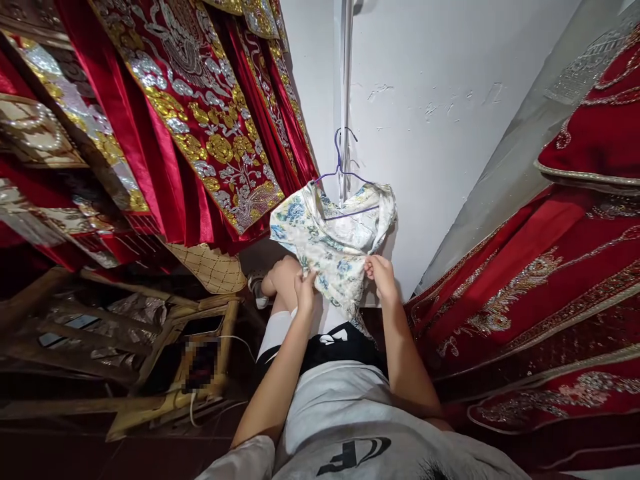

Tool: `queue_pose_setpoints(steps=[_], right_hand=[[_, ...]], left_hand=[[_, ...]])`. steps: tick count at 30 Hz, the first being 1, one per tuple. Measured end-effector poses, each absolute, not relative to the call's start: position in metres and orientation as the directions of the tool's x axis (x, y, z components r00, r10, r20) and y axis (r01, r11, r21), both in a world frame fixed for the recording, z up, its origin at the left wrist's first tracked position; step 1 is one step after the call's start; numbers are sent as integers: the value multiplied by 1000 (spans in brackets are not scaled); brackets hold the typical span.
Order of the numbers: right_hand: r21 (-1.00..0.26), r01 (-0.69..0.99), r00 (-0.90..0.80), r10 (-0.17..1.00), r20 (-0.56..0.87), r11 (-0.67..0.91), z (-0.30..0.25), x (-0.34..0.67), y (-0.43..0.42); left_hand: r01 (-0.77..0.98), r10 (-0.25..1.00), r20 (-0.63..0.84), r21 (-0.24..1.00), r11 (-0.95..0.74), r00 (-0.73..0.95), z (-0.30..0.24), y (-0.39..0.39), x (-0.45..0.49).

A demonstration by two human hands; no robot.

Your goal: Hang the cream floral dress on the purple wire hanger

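A white blouse with blue flowers (333, 250) hangs in front of me on a thin purple hanger (339, 160). My left hand (305, 288) pinches the cloth at its lower left side. Higher up on the right, my right hand (380, 272) grips the blouse's edge between thumb and fingers. The hanger's hook meets a narrow metal rail (343, 80) on the wall. Below, the garment's lower end drapes down before my legs, and its hem is partly hidden.
Red embroidered garments (220, 133) hang at the left, and more red beaded garments (525, 287) at the right. A bamboo chair (227, 333) stands lower left with a cable (240, 341) beside it. Behind the blouse is a white wall (425, 80).
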State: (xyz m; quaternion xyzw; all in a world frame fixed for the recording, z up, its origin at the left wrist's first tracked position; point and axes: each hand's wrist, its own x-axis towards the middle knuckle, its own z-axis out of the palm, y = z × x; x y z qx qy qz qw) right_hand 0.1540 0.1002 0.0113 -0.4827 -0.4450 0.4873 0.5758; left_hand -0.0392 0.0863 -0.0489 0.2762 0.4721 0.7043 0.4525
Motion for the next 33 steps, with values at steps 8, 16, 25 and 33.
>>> queue_pose_setpoints(steps=[8, 16, 25, 33], right_hand=[[-987, 162, -229, 972, -48, -11, 9, 141, 94], [-982, 65, -95, 980, 173, 180, 86, 123, 148], [-918, -29, 36, 918, 395, 396, 166, 106, 196], [-870, 53, -81, 870, 486, 490, 154, 112, 180]], left_hand=[[152, 893, 450, 884, -442, -21, -53, 80, 15], [514, 880, 469, 738, -437, 75, -56, 93, 3], [565, 864, 386, 653, -504, 324, -19, 116, 2], [355, 591, 802, 531, -770, 82, 132, 172, -33]])
